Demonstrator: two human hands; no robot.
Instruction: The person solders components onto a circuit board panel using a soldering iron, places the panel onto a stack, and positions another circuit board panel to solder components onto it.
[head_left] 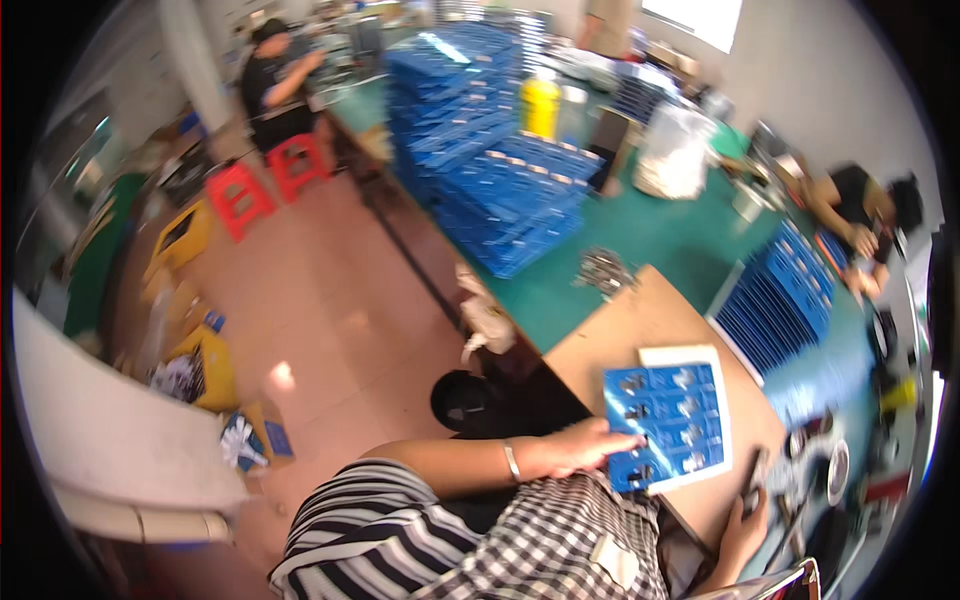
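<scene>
A blue panel (pixel 664 410) with rows of small metal and dark fittings lies over a white board (pixel 718 470) on a brown work board (pixel 590 345). My left hand (pixel 580 447) is closed on the panel's left edge, its thumb on top and the other fingers hidden. By the brown board's right edge, my right hand (pixel 743 530) is wrapped round a dark, slim, elongated object (pixel 757 478) that is blurred, so its kind is unclear.
Tall stacks of blue panels (pixel 520 195) stand on the green table (pixel 650 225); another row of panels (pixel 775 300) leans at right. Small metal parts (pixel 603 270) lie in a heap. Two people (pixel 275 85) (pixel 865 225) work nearby. Red stools (pixel 238 198) stand on the floor.
</scene>
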